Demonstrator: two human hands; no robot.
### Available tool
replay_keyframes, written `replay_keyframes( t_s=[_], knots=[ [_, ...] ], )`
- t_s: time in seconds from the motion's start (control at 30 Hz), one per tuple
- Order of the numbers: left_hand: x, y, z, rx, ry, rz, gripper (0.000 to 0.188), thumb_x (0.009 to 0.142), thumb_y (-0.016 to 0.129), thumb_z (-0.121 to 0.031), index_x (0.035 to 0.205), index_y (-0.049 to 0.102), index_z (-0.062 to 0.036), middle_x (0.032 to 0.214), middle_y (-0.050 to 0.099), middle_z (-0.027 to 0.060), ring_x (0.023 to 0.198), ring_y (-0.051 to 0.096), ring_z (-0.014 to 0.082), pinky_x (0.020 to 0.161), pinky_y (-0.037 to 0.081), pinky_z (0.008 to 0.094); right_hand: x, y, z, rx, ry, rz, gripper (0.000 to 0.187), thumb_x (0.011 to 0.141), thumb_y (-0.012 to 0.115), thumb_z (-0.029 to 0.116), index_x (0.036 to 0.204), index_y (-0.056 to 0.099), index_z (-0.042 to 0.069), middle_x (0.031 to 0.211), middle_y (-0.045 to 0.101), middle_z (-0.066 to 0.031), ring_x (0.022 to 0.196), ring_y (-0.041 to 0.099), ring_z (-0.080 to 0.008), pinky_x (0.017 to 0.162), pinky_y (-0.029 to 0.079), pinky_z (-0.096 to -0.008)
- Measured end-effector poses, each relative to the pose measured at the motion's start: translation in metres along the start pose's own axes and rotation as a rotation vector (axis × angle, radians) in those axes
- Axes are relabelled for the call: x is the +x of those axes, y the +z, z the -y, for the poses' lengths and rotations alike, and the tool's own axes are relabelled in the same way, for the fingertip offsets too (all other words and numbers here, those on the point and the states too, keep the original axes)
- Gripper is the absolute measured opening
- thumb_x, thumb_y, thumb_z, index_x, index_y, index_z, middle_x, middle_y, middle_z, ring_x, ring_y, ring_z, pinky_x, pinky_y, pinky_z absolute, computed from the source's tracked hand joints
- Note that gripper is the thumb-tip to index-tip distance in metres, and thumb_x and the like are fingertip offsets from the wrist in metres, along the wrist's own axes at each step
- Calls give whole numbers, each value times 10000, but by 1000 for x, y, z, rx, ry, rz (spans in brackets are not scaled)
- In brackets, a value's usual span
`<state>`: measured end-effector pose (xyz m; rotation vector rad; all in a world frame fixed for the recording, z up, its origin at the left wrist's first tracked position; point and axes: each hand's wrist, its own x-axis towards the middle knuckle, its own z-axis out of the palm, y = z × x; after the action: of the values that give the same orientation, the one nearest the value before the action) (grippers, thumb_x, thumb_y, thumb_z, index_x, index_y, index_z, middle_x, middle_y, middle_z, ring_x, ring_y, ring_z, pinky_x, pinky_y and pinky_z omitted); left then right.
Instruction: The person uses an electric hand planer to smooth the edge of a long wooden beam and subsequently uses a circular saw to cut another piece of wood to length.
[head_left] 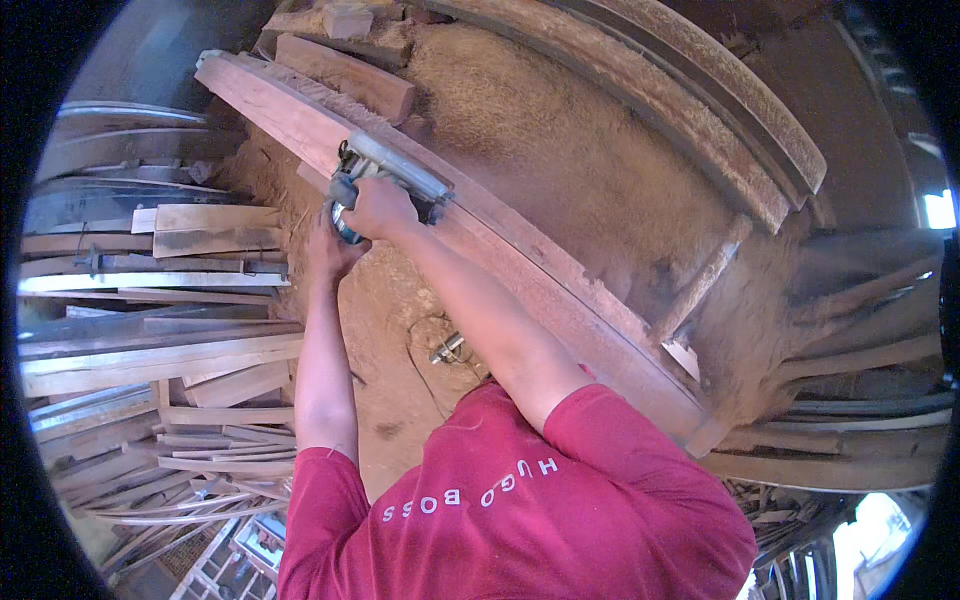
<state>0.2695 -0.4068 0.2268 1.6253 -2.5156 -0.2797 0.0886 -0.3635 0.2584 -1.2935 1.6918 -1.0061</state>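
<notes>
A long reddish wooden beam (560,275) runs from the far left toward the near right. On its far-left part rests a handheld power tool (395,168) with a grey metal plate and a teal-and-dark body; its exact kind is hard to make out. My right hand (383,208) is wrapped round the top of the tool. Just left of it, my left hand (332,245) is closed on the tool's teal end. My fingers partly cover the body, and whatever part of it meets the wood is hidden.
Sawdust (540,130) covers the ground beyond the beam. Curved timbers (690,110) lie at the far right, and stacked boards (160,360) line the left side. A silver tool (450,347) with a thin cord lies on the floor beneath my right arm.
</notes>
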Motion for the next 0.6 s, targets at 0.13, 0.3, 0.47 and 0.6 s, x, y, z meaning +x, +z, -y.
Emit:
replay_keyframes(
  t_s=[0.13,0.3,0.47,0.6],
  knots=[
    [5,1,8,18,-15,-31,1082,567,895,-387,1497,407,-126,1391,566,175,1282,551,384,1031,469,536,6,2,4,7,-22,14,437,753,698,338,1071,746,42,1058,732,-251,1018,708,-402,939,556,-488],
    [11,3,15,15,-18,-35,1072,569,892,-395,1489,414,-121,1391,567,179,1287,545,395,1029,467,544,10,2,6,7,-1,18,457,761,699,340,1106,738,44,1085,730,-249,1037,704,-405,945,553,-493],
    [20,2,27,-1,-12,-1,1101,566,888,-422,1505,405,-108,1422,546,182,1303,529,399,1039,456,554,16,6,11,1,-10,13,469,765,708,346,1117,733,37,1089,724,-264,1051,701,-402,949,552,-496],
    [23,0,29,23,-21,-21,1122,560,890,-420,1518,393,-112,1440,534,176,1306,525,399,1045,454,547,22,7,12,-32,-13,7,482,774,705,356,1128,727,30,1101,720,-266,1064,699,-395,962,551,-489]
  ],
)
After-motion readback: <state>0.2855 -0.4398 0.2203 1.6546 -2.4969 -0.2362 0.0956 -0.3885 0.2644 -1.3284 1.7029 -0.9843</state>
